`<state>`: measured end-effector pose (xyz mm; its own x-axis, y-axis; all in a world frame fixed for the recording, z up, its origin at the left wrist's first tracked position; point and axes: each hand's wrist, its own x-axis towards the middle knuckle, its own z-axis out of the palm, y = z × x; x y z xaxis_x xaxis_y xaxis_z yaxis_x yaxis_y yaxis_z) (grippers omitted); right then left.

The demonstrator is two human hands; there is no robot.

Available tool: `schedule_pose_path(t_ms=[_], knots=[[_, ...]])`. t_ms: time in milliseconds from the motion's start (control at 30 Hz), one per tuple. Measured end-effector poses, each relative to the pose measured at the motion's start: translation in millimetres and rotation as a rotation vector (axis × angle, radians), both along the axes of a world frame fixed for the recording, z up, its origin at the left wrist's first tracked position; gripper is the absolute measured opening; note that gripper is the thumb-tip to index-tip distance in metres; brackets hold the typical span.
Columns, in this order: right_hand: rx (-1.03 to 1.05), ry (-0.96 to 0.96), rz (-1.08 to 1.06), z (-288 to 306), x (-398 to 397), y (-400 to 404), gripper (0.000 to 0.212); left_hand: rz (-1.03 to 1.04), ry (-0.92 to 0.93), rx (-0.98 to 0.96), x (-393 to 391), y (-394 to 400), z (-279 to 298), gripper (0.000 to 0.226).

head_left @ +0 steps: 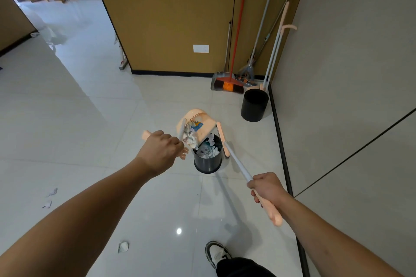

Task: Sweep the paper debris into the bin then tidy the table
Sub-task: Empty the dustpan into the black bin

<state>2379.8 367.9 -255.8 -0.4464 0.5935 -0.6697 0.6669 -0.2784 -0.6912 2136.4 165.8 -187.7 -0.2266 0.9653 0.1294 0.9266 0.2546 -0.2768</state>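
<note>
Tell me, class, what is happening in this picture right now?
A person is emptying a peach dustpan of paper scraps into a small dark bin on the tiled floor. The left hand grips the dustpan's handle and tips it over the bin, which already holds paper. The right hand holds a broom beside the bin. A few paper bits lie unswept on the floor nearby.

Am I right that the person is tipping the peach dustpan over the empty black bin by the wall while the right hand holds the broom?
Not quite: the head view shows the peach dustpan tipped over the nearer bin, already holding paper, not the empty black bin by the wall. The right hand does hold the broom.
</note>
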Motion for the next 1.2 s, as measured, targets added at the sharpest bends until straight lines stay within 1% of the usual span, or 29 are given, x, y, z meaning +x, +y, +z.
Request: schedule_pose_path(t_ms=[100,233,367,567,633,733,800,867,967,1100,1200], knots=[[0.006,-0.012,0.0,-1,3,0,0.01,0.026,-0.032,0.021,4,-5,-7,0.025],[0.007,-0.039,-0.005,-3,9,0,0.009,-0.009,0.005,-0.032,12,-3,-10,0.02],[0.014,-0.053,-0.008,-3,16,0,0.009,0.016,0.012,0.01,8,0,-1,0.024],[0.024,-0.024,-0.022,-1,16,-2,0.014,-0.054,0.033,-0.022,12,-5,1,0.02],[0.019,-0.022,-0.019,0,14,-3,0.014,-0.002,0.044,0.038,7,-9,3,0.016],[0.024,-0.025,-0.008,1,12,-6,0.014,0.11,0.016,0.169,0,-21,5,0.028],[0.034,-0.029,0.005,2,12,-8,0.014,0.142,0.016,0.167,-1,-27,5,0.025],[0.043,-0.031,0.015,3,9,-13,0.013,0.19,0.006,0.173,-4,-31,6,0.029],[0.064,-0.035,0.023,7,0,-17,0.011,0.284,-0.023,0.207,-14,-41,6,0.029],[0.081,-0.026,0.019,9,-23,-16,0.011,0.457,-0.09,0.253,-33,-58,-1,0.036],[0.103,-0.042,0.023,2,-55,-3,0.01,0.588,-0.158,0.275,-50,-62,-13,0.039]])
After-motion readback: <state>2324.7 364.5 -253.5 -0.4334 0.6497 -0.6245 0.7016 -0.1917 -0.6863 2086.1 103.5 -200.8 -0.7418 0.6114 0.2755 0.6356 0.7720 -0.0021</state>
